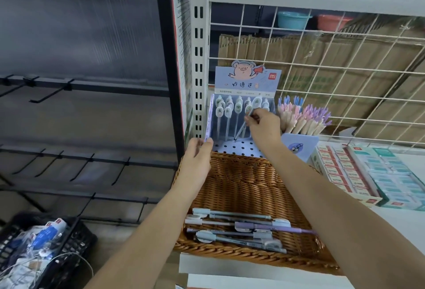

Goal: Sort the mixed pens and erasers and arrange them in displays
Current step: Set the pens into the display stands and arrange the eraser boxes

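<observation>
- Fingers (249,119) of the right hand (262,126), seen from the head view, were narrowed into a pinch on the upper barrel of a pen (243,126). The pen was tilted, with its tip just at a hole in the perforated base (239,148) of the display stand (247,81).
- The left hand (197,152) touched the lower left wall of the stand with its fingertips (207,144). Whether they pinched the wall or only braced it could not be resolved.
- Matching pens stood upright in the rear rows of the stand; the front rows of holes were unfilled.
- Further pens (241,229) lay loose in the near end of the wicker basket (241,180), directly in front of the stand on the shelf.
- To the right, a cup of pastel pens (303,116) and the eraser boxes (345,171) appeared already filled.
- Step in hand, as judged: seating one pen in the stand.
- Recommended technique: the barrel needed to be brought upright before pressing down, so that the tip entered its hole squarely.
- The stand looked light, so the left hand was best kept against it as a brace.
- Risk: the caps stood close together, and a tilted entry could knock a neighbour.
</observation>
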